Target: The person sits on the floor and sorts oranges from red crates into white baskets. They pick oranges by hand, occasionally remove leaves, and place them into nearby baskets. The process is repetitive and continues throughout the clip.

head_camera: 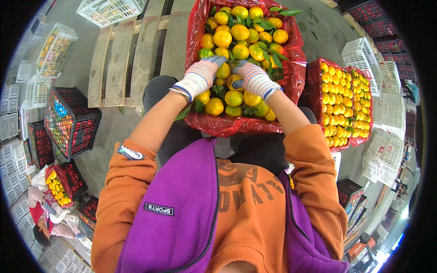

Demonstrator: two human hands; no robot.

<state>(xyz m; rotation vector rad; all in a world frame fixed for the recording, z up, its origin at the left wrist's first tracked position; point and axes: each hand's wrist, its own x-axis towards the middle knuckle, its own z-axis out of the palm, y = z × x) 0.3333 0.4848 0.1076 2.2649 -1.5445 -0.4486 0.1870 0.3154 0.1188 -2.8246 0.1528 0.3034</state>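
In front of me stands a crate lined with red plastic film, filled with orange-yellow mandarins, some greenish and many with green leaves. Both hands wear striped knit gloves with grey-blue fingers. My left hand is curled over a mandarin near the crate's middle, its thumb hidden. Close beside it, my right hand reaches into the fruit with thumb and fingers apart. A mandarin lies at its thumb; whether it is gripped is unclear.
A wooden pallet lies left of the crate, with a white plastic basket beyond. Right stand red-lined crates of mandarins in rows and white crates. Black crates stand left. Another person sits at lower left beside a fruit crate.
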